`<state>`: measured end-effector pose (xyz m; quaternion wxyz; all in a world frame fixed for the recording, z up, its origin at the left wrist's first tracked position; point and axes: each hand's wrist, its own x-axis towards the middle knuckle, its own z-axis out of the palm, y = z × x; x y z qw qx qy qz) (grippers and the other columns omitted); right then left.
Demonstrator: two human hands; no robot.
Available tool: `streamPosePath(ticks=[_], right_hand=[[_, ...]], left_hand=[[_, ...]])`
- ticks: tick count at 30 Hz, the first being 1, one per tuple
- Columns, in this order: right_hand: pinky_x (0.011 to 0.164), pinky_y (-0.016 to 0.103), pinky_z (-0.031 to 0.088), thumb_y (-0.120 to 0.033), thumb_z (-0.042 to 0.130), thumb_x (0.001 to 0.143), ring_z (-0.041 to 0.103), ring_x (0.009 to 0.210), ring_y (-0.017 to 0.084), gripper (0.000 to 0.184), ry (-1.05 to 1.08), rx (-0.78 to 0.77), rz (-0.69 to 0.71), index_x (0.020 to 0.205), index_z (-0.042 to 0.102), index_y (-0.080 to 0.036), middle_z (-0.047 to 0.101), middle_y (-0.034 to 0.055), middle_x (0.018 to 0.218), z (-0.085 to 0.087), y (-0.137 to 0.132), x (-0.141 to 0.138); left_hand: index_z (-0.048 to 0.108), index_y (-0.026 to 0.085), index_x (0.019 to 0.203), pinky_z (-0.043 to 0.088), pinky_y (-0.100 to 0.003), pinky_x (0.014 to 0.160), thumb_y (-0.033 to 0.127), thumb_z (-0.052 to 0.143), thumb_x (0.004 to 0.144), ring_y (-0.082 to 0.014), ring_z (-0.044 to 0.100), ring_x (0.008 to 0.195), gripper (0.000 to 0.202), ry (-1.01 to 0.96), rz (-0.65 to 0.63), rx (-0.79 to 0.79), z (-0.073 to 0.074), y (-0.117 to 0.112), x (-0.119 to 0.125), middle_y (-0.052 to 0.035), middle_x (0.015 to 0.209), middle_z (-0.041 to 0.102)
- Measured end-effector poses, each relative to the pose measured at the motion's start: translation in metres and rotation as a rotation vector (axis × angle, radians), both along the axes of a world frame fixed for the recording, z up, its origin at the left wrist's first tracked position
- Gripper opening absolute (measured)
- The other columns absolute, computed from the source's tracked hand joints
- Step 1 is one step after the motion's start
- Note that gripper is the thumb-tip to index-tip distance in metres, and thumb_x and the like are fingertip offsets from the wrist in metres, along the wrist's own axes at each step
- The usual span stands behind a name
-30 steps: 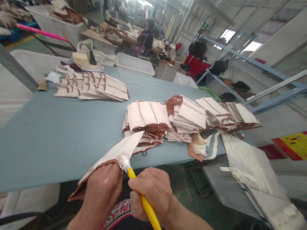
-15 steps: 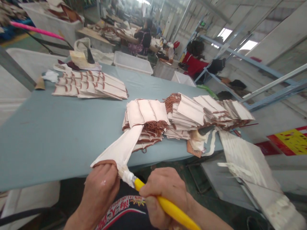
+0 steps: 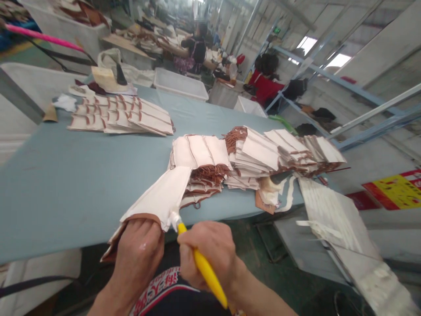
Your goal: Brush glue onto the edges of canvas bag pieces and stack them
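Left hand [image 3: 140, 245] with fingers curled onto cream panel [image 3: 159, 195], right hand [image 3: 212, 245] closed around yellow brush [image 3: 210, 276], white bin [image 3: 70, 33] far beyond left fingers, holding brown and cream pieces [image 3: 87, 15].

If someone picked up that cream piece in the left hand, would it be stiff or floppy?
Probably bendy: the cream piece has a near edge that bows over the left hand. It is likely light, since it looks thin. It may feel slick or tacky where the yellow brush meets it, as white stuff coats the tip.
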<state>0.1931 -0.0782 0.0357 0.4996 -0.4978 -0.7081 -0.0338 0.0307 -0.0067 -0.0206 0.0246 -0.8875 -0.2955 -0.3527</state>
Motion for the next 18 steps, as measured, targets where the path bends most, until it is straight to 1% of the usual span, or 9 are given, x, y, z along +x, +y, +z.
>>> streamPosePath(ticks=[3, 6, 7, 9, 11, 13, 15, 17, 18], right_hand=[[0.044, 0.026, 0.043, -0.015, 0.054, 0.092, 0.052, 0.041, 0.011, 0.01, -0.136, 0.007, 0.114, 0.094, 0.055, -0.024, 0.056, -0.0085, 0.054, 0.004, -0.008, -0.009], [0.043, 0.023, 0.045, -0.018, 0.054, 0.091, 0.051, 0.04, 0.01, 0.007, -0.131, -0.034, 0.205, 0.093, 0.055, -0.024, 0.057, -0.0085, 0.054, 0.015, -0.016, -0.005], [0.044, 0.022, 0.046, -0.016, 0.054, 0.09, 0.052, 0.04, 0.009, 0.009, -0.081, -0.035, 0.187, 0.093, 0.055, -0.024, 0.058, -0.0081, 0.055, 0.018, -0.017, -0.002], [0.048, 0.02, 0.05, -0.013, 0.054, 0.088, 0.055, 0.042, 0.009, 0.013, 0.046, -0.004, 0.075, 0.093, 0.057, -0.025, 0.062, -0.0071, 0.057, 0.021, -0.014, 0.003], [0.051, 0.021, 0.053, -0.01, 0.054, 0.088, 0.06, 0.045, 0.01, 0.017, 0.096, 0.019, -0.024, 0.093, 0.058, -0.025, 0.066, -0.0056, 0.06, 0.018, -0.008, 0.006], [0.051, 0.022, 0.052, -0.009, 0.053, 0.089, 0.061, 0.046, 0.011, 0.018, 0.037, 0.005, -0.014, 0.092, 0.057, -0.025, 0.067, -0.005, 0.06, 0.011, -0.004, 0.004], [0.047, 0.023, 0.049, -0.009, 0.051, 0.089, 0.058, 0.043, 0.011, 0.017, -0.024, -0.023, 0.056, 0.089, 0.055, -0.025, 0.064, -0.0058, 0.057, 0.005, -0.006, 0.0], [0.047, 0.022, 0.049, -0.012, 0.05, 0.091, 0.056, 0.04, 0.01, 0.015, 0.005, -0.041, 0.093, 0.087, 0.054, -0.025, 0.063, -0.0066, 0.056, 0.004, -0.012, -0.002], [0.049, 0.022, 0.051, -0.013, 0.05, 0.092, 0.058, 0.042, 0.01, 0.014, 0.047, -0.054, 0.077, 0.087, 0.055, -0.026, 0.064, -0.0062, 0.057, 0.005, -0.014, -0.001]], left_hand=[[0.061, 0.023, 0.071, 0.048, -0.04, 0.064, 0.003, 0.045, 0.088, -0.0311, 0.062, 0.068, 0.032, 0.008, 0.015, -0.029, -0.007, 0.0, -0.005, -0.0095, 0.069, 0.067], [0.062, 0.022, 0.072, 0.051, -0.04, 0.067, 0.005, 0.046, 0.09, -0.031, 0.063, 0.07, 0.03, 0.003, 0.005, -0.03, -0.012, -0.001, -0.007, -0.0109, 0.07, 0.067], [0.062, 0.022, 0.071, 0.051, -0.039, 0.066, 0.005, 0.046, 0.091, -0.0305, 0.063, 0.069, 0.031, 0.001, 0.006, -0.023, -0.013, -0.002, -0.006, -0.0106, 0.069, 0.067], [0.062, 0.022, 0.07, 0.05, -0.039, 0.066, 0.003, 0.046, 0.092, -0.0296, 0.062, 0.067, 0.032, 0.007, 0.017, -0.008, -0.012, -0.003, -0.003, -0.0093, 0.067, 0.065], [0.064, 0.021, 0.072, 0.05, -0.04, 0.067, 0.002, 0.047, 0.093, -0.0294, 0.062, 0.067, 0.033, 0.001, 0.024, 0.013, -0.011, -0.003, 0.001, -0.0088, 0.066, 0.065], [0.065, 0.021, 0.073, 0.049, -0.039, 0.067, 0.003, 0.047, 0.094, -0.029, 0.062, 0.066, 0.033, -0.001, 0.021, 0.02, -0.011, -0.005, 0.003, -0.0085, 0.067, 0.066], [0.063, 0.022, 0.071, 0.048, -0.039, 0.064, 0.003, 0.046, 0.093, -0.0286, 0.061, 0.066, 0.034, 0.002, 0.017, 0.01, -0.012, -0.006, 0.003, -0.0087, 0.067, 0.065], [0.061, 0.023, 0.069, 0.046, -0.039, 0.063, 0.003, 0.045, 0.092, -0.029, 0.061, 0.066, 0.035, 0.007, 0.02, -0.008, -0.014, -0.007, 0.002, -0.0092, 0.067, 0.064], [0.061, 0.023, 0.068, 0.046, -0.039, 0.064, 0.003, 0.045, 0.092, -0.0293, 0.061, 0.067, 0.035, 0.004, 0.026, -0.008, -0.014, -0.008, 0.002, -0.0093, 0.067, 0.064]])
